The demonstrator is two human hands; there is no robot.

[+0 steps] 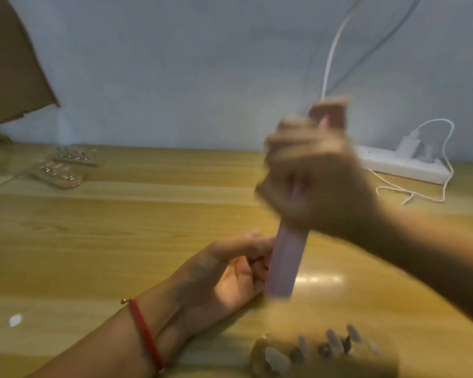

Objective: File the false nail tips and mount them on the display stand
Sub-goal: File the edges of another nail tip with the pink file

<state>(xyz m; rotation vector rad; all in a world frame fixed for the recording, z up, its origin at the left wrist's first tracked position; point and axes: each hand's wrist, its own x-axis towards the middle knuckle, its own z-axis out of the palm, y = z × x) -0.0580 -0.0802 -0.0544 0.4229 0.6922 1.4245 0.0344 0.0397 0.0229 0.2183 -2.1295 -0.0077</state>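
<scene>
Mid-filing, I'd say: right hand (311,173) grips the purple file (284,266), left hand (230,271) pinches a dark nail tip (258,262). Stand (325,350) at the table (120,227)'s near edge already holds several.

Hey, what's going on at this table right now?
A person is working at a wooden table. The right hand grips a long purple nail file, held roughly upright and blurred. The left hand, low beside the file's lower end, seems to pinch a small dark nail tip against it, though blur hides the detail. A display stand carrying several tips sits at the near edge, and two clear holders lie far left.
</scene>
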